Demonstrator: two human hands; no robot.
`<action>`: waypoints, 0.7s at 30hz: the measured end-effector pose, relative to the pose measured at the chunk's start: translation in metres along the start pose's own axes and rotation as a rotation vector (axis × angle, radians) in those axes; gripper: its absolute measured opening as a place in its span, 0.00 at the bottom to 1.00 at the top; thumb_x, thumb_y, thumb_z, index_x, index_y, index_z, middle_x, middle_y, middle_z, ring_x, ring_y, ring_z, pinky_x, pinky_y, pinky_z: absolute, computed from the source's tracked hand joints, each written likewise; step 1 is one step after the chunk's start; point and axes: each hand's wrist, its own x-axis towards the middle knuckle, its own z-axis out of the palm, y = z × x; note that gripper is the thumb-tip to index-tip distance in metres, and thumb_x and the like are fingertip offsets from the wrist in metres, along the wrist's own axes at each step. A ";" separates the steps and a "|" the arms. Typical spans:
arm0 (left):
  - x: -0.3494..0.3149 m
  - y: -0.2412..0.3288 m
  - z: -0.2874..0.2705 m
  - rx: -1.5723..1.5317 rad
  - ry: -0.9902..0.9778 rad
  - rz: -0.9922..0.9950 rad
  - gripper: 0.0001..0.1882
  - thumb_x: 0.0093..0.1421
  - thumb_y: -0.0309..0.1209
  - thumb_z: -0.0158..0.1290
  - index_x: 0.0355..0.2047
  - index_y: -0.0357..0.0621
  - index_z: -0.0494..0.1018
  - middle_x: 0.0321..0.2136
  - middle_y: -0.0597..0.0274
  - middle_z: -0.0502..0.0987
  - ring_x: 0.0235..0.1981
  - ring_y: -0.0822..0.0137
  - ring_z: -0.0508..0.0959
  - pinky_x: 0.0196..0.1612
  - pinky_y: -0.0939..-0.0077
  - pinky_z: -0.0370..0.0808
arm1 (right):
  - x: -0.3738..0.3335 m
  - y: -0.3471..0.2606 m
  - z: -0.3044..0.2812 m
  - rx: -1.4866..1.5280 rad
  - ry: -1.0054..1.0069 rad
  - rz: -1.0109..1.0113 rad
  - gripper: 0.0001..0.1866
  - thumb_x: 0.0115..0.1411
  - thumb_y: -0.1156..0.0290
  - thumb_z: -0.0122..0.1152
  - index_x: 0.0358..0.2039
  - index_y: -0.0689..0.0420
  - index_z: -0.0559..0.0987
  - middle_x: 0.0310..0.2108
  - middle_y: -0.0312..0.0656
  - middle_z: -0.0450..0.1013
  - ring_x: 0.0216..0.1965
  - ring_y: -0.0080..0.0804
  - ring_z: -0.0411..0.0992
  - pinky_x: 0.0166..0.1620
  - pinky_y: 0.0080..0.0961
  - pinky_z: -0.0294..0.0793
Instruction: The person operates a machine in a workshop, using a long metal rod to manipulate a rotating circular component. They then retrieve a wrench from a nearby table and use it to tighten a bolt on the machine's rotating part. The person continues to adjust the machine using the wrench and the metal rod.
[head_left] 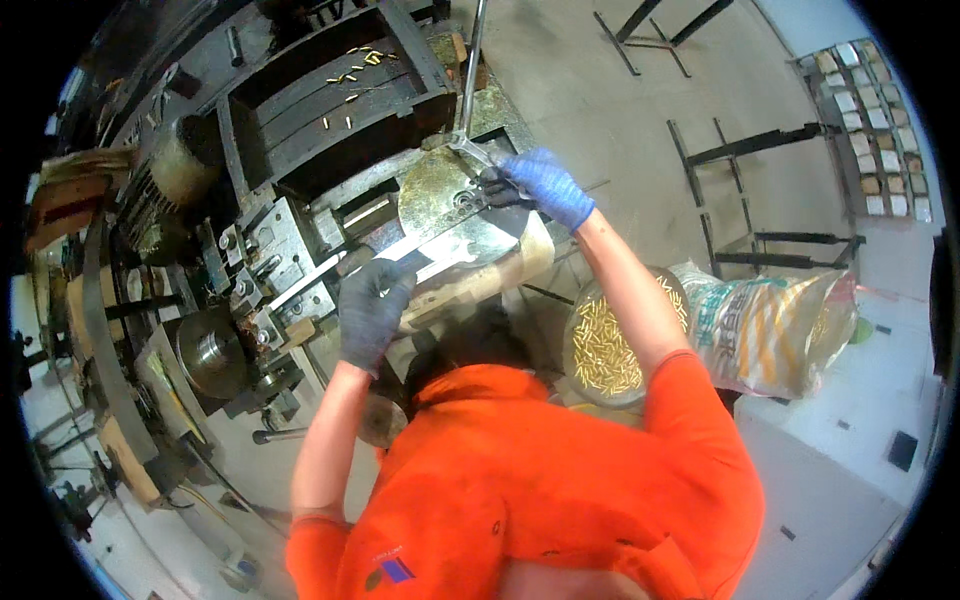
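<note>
My right hand (545,189), in a blue glove with dark fingertips, is closed at the end of a short metal lever (478,153). That lever joins a long upright rod (474,70). Beneath it lies a round, worn metal plate (428,195) on the machine. My left hand (374,305), in a dark grey glove, has its fingers drawn together beside a pale metal strip (425,267); what they pinch is hidden. A slim light-coloured bar (308,281) runs from the machine's fittings toward the left hand.
A dark tray (290,125) with several small brass pieces (372,57) stands beyond the plate. More brass pieces fill a round tub (606,350) under my right forearm, beside a printed sack (770,325). Machine parts crowd the left; black metal frames (755,145) stand at right.
</note>
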 end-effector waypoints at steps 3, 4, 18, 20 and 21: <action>0.009 0.000 0.007 0.001 0.039 0.005 0.08 0.53 0.29 0.57 0.27 0.36 0.74 0.21 0.65 0.74 0.25 0.75 0.70 0.32 0.80 0.68 | -0.002 -0.002 -0.002 0.091 -0.064 -0.109 0.23 0.58 0.58 0.57 0.35 0.72 0.76 0.30 0.49 0.75 0.30 0.32 0.76 0.37 0.23 0.77; 0.012 0.008 0.009 0.025 0.029 -0.028 0.08 0.53 0.30 0.57 0.27 0.36 0.74 0.21 0.65 0.74 0.24 0.75 0.70 0.31 0.80 0.68 | -0.002 0.001 -0.006 0.093 -0.046 -0.108 0.22 0.58 0.59 0.57 0.35 0.72 0.76 0.30 0.49 0.75 0.30 0.32 0.76 0.37 0.23 0.77; 0.059 0.030 0.034 0.138 0.053 -0.001 0.07 0.54 0.28 0.57 0.29 0.37 0.74 0.22 0.70 0.73 0.24 0.79 0.69 0.28 0.83 0.67 | -0.081 0.087 -0.109 -0.071 0.245 -0.019 0.27 0.55 0.46 0.54 0.29 0.62 0.82 0.10 0.28 0.58 0.13 0.15 0.52 0.17 0.19 0.47; 0.065 0.031 0.042 0.161 0.062 -0.046 0.07 0.54 0.28 0.57 0.30 0.36 0.74 0.23 0.69 0.74 0.24 0.78 0.69 0.29 0.83 0.68 | -0.077 0.090 -0.104 -0.105 0.204 0.041 0.28 0.55 0.46 0.54 0.26 0.62 0.81 0.09 0.27 0.57 0.12 0.15 0.51 0.15 0.20 0.45; 0.066 0.032 0.045 0.172 0.066 -0.063 0.08 0.54 0.28 0.57 0.31 0.36 0.74 0.23 0.69 0.74 0.23 0.78 0.69 0.29 0.83 0.68 | -0.071 0.095 -0.098 -0.020 0.217 0.019 0.27 0.56 0.46 0.54 0.24 0.62 0.80 0.09 0.27 0.56 0.13 0.15 0.51 0.17 0.19 0.46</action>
